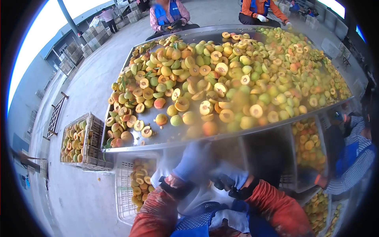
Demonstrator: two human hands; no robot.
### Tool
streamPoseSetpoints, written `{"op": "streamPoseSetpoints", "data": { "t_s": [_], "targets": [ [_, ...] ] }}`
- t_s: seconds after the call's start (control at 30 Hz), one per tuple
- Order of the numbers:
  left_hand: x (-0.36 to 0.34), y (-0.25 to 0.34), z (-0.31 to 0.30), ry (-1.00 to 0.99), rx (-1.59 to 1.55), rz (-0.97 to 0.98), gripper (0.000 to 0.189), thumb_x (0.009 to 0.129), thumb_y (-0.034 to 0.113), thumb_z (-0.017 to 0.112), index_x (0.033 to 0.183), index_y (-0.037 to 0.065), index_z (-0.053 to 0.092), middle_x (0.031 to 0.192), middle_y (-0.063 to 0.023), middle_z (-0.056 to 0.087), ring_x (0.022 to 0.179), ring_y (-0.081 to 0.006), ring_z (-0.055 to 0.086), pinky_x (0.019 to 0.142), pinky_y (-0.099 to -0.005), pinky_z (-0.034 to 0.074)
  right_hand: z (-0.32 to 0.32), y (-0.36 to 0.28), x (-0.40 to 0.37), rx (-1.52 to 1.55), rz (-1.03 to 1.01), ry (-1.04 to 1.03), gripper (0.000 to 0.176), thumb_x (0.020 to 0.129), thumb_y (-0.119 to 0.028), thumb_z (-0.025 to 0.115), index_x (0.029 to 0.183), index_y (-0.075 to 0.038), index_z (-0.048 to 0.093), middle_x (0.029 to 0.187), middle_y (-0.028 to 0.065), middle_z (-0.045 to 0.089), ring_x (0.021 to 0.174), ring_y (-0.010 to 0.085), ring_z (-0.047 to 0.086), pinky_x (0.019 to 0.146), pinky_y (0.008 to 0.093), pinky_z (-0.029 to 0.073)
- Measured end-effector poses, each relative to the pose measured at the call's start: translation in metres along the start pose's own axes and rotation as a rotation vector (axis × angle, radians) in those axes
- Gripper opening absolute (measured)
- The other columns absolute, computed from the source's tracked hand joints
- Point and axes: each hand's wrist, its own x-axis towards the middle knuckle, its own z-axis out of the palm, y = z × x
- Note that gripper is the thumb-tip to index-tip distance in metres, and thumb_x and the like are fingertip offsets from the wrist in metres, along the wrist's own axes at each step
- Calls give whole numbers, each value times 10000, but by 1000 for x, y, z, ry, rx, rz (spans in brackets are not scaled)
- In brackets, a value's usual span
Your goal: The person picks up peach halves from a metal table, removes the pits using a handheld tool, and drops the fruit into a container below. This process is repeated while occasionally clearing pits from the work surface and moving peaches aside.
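My left hand [191, 161], in a light blue glove, is raised just in front of the near edge of the metal table [158, 138]; a blurred patch smears its fingers. Close beside it, a little lower, my right hand [229, 176] has its dark-coated glove fingers curled inward. Whatever it may hold is hidden. Beyond both hands, the table bears a heap of peaches [221, 69], many cut in half with the cut faces and stone hollows showing. A whole peach [210, 128] lies near the edge closest to my hands.
At my left stand a crate of peach halves [118, 189] and a fuller crate [74, 140] on the floor. More crates [308, 144] are at my right, by a co-worker's sleeve [357, 162]. Two people [167, 17] sit across the table.
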Motion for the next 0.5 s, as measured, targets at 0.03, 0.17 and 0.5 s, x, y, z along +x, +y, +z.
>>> {"op": "streamPoseSetpoints", "data": {
  "t_s": [0.03,0.17,0.5],
  "targets": [
    [2,-1,4,-4,-2,8,265,844,215,528,999,27,632,864,-141,647,794,-189,618,721,-314,466,0,-3,-5,54,28,-3,147,804,-215,529,749,-79,544,516,-1,465,371,76,400,340,211,288],
    [3,-11,14,56,-49,141,263,828,182,531,1025,31,617,890,-136,639,793,-201,611,736,-318,467,-9,13,-7,208,-97,-127,138,813,-165,536,739,-51,558,530,5,469,398,80,415,371,208,309],
    [1,-26,26,-52,-240,282,279,795,159,561,1030,18,612,907,-131,638,796,-199,611,727,-306,478,-19,42,0,459,179,-128,85,790,-105,577,836,-35,590,541,5,467,422,85,428,383,219,330]
  ]
}}
